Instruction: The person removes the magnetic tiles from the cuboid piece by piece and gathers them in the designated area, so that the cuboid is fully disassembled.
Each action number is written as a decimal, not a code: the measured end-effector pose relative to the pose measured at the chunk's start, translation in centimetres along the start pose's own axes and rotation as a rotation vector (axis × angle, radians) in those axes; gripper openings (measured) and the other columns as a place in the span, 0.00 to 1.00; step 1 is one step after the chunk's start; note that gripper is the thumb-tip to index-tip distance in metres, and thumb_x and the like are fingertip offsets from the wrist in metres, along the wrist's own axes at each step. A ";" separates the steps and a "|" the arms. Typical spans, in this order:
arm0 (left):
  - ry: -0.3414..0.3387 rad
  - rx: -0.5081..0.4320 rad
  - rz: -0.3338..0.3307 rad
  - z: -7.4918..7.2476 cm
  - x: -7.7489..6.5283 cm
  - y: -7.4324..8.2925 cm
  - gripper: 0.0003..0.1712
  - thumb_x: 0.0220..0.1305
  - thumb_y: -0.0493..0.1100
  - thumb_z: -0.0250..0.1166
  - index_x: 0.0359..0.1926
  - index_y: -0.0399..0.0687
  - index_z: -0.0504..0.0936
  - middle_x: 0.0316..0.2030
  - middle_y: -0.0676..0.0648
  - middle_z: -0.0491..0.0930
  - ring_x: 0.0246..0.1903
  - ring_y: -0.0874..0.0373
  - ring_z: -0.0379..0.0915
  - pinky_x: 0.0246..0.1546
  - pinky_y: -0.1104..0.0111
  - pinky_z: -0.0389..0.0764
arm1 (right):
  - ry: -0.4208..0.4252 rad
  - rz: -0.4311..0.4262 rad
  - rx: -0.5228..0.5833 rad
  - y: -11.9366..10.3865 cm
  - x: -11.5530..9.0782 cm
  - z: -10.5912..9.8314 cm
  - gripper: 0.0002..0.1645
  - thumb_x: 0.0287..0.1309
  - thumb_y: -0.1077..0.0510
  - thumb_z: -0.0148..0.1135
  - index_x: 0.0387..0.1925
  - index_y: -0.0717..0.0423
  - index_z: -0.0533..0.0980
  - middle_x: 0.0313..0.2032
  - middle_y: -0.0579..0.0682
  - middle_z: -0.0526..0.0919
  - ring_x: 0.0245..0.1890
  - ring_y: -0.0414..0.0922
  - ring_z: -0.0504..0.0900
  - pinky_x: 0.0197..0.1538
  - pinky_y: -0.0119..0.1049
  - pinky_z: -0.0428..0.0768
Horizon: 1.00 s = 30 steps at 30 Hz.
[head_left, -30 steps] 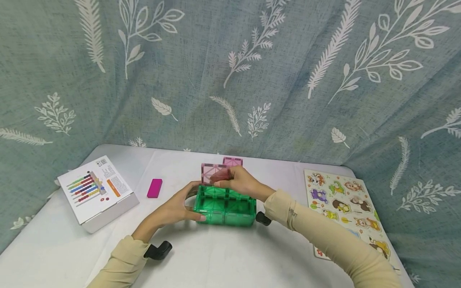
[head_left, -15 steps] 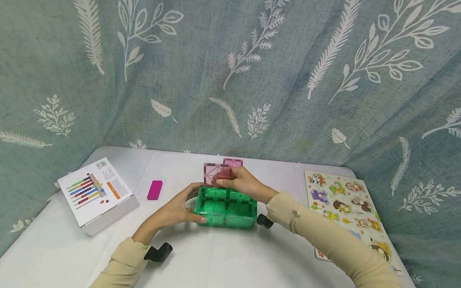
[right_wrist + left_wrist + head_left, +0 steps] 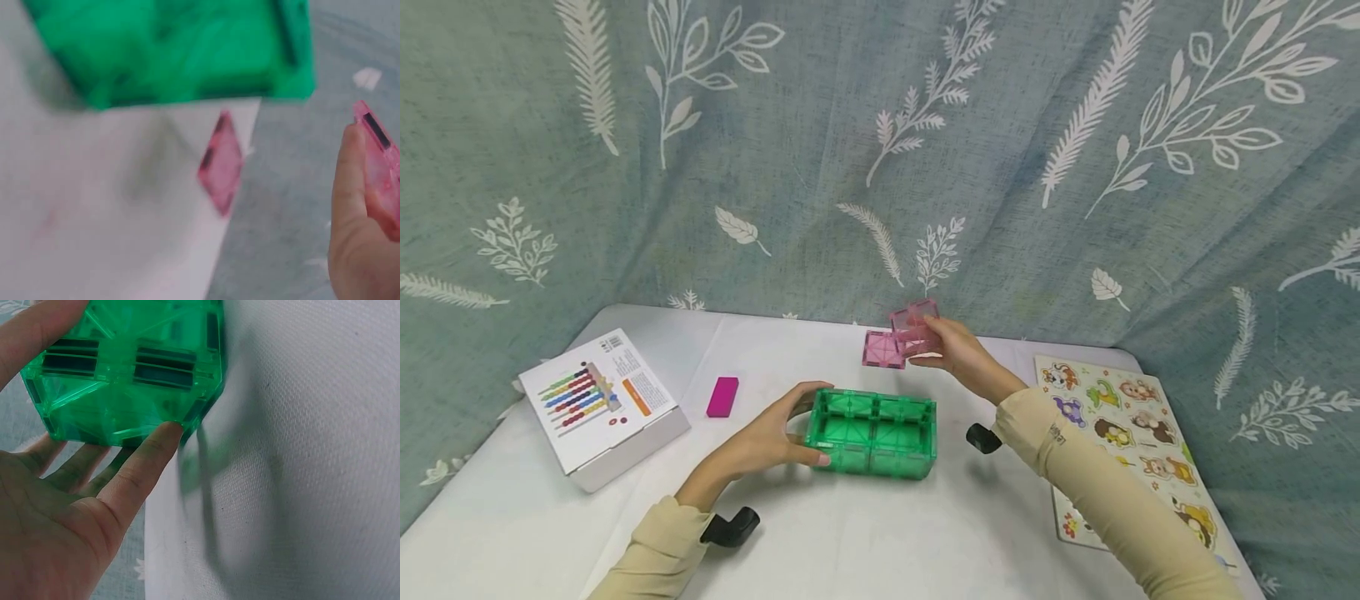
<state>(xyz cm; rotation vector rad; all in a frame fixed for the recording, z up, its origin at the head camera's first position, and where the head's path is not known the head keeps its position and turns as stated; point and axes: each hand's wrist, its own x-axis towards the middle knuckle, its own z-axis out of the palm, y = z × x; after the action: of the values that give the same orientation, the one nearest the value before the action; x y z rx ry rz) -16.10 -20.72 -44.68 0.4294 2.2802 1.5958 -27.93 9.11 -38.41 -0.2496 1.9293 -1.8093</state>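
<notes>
Right hand (image 3: 964, 360) pinches a pink tile (image 3: 912, 318) behind the green box (image 3: 871, 461).
Left hand (image 3: 758, 442) grips the box's left end, thumb in front, fingers behind. The pinched tile is raised; a second tile (image 3: 880, 350) lies on the table (image 3: 850, 537) behind the box, a magenta block (image 3: 722, 397) left of it.

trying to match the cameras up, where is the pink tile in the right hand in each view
Head: pink tile, just below and right of centre, in the right hand.
Left wrist: not in it.
Right wrist: right edge, partly cut off.
Shared landmark: green box, in all three.
</notes>
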 end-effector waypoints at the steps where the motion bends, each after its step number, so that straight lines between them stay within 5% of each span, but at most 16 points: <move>1: 0.000 0.001 -0.001 0.0 0.0 0.0 0.57 0.48 0.43 0.81 0.75 0.53 0.57 0.75 0.41 0.60 0.77 0.36 0.49 0.63 0.48 0.78 | 0.028 0.012 -0.008 0.3 0.1 -0.4 0.28 0.81 0.49 0.38 0.69 0.61 0.66 0.59 0.63 0.78 0.47 0.40 0.84 0.63 0.47 0.81; 6: 0.004 0.001 -0.006 0.0 0.0 0.0 0.57 0.48 0.43 0.81 0.75 0.53 0.57 0.75 0.41 0.59 0.77 0.36 0.48 0.63 0.48 0.78 | 0.198 0.046 -0.080 1.9 0.8 -2.1 0.24 0.78 0.52 0.46 0.65 0.61 0.71 0.44 0.49 0.79 0.37 0.38 0.81 0.48 0.35 0.87; 11: 0.005 0.001 -0.007 0.0 0.0 -0.1 0.57 0.48 0.43 0.81 0.75 0.52 0.57 0.75 0.40 0.59 0.77 0.36 0.48 0.63 0.48 0.78 | 0.347 0.065 -0.113 3.1 1.5 -3.4 0.25 0.74 0.53 0.55 0.65 0.61 0.71 0.44 0.53 0.81 0.32 0.38 0.80 0.39 0.31 0.87; 17: 0.011 0.002 -0.006 0.0 -0.1 -0.1 0.57 0.49 0.43 0.81 0.75 0.53 0.57 0.74 0.40 0.60 0.77 0.36 0.48 0.63 0.47 0.77 | 0.393 0.103 -0.132 4.1 2.2 -4.4 0.34 0.73 0.56 0.55 0.75 0.52 0.59 0.60 0.63 0.78 0.33 0.37 0.82 0.47 0.39 0.88; 30: 0.001 -0.004 0.002 0.0 0.0 0.0 0.57 0.49 0.43 0.81 0.75 0.53 0.57 0.75 0.41 0.59 0.77 0.36 0.48 0.63 0.48 0.78 | 0.420 0.098 -0.174 6.4 3.6 -5.0 0.31 0.71 0.61 0.56 0.73 0.55 0.64 0.55 0.69 0.81 0.27 0.36 0.82 0.36 0.31 0.87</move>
<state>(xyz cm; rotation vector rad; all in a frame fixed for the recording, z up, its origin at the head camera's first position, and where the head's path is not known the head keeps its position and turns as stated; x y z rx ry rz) -16.06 -20.71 -44.67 0.4297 2.2783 1.6014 -32.16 12.62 -45.38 0.1825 2.3421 -1.7319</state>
